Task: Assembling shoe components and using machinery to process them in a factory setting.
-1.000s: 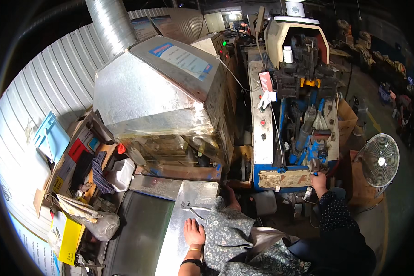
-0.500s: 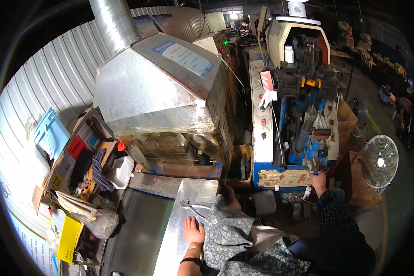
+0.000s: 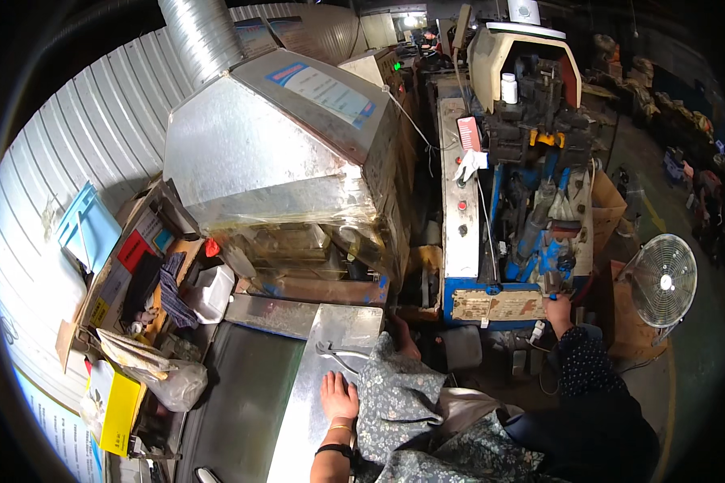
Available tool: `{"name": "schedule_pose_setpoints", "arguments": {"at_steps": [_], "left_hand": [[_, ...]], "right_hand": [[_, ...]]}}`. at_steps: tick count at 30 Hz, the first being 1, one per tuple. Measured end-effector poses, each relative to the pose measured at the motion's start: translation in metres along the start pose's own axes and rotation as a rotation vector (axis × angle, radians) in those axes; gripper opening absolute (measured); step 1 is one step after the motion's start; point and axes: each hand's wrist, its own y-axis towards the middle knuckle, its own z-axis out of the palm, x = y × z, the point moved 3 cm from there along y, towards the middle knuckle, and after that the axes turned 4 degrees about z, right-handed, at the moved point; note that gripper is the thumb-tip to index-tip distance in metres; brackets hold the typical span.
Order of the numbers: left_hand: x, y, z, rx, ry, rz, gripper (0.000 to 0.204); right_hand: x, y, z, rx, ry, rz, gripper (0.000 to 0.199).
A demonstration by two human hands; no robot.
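Left side: cardboard box (image 3: 129, 274) full of rags and packets, yellow box (image 3: 114, 406) below it, white plastic jug (image 3: 211, 291) just beside the big sheet-metal hood (image 3: 274, 153). Left hand (image 3: 338, 397) lies flat, fingers spread, palm down on the shiny metal table (image 3: 314, 378), gripping nothing. Pliers (image 3: 342, 354) lie on the same table just beyond the fingertips, near but apart from the hand; long axis runs left to right with a slight tilt, handles seem to spread toward the right, nose toward the left, though small and hard to be sure. Risk, as a judgement: a slide of the left hand forward could knock the pliers off the table edge, and the floral cloth (image 3: 403, 402) draped beside them could snag the handles. Further right, the right hand (image 3: 557, 306) reaches out to the lower front of the blue machine (image 3: 524, 217), fingers curled closed around a small dark part there; exactly what it holds is too small to tell. Risk here: a hand near moving machine parts could get pinched, sleeve could catch. Fan (image 3: 660, 279) stands at far right.
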Motion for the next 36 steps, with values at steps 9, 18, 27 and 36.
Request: {"name": "schedule_pose_setpoints", "arguments": {"at_steps": [9,18,27,36], "left_hand": [[0.001,0.000,-0.001,-0.011,-0.013,0.014,0.055],[0.004,-0.001,-0.002,-0.041,-0.033,-0.018,0.055],[0.012,-0.005,-0.003,0.010,-0.093,-0.120,0.055],[0.077,-0.059,-0.062,-0.039,-0.337,0.042,0.043]], "right_hand": [[-0.005,-0.001,0.000,0.037,0.171,-0.013,0.022],[-0.012,0.011,-0.002,0.027,0.072,-0.011,0.015],[-0.026,0.044,-0.005,0.019,-0.136,-0.219,0.018],[0.012,0.018,-0.010,-0.175,-0.717,-0.237,0.047]]}}
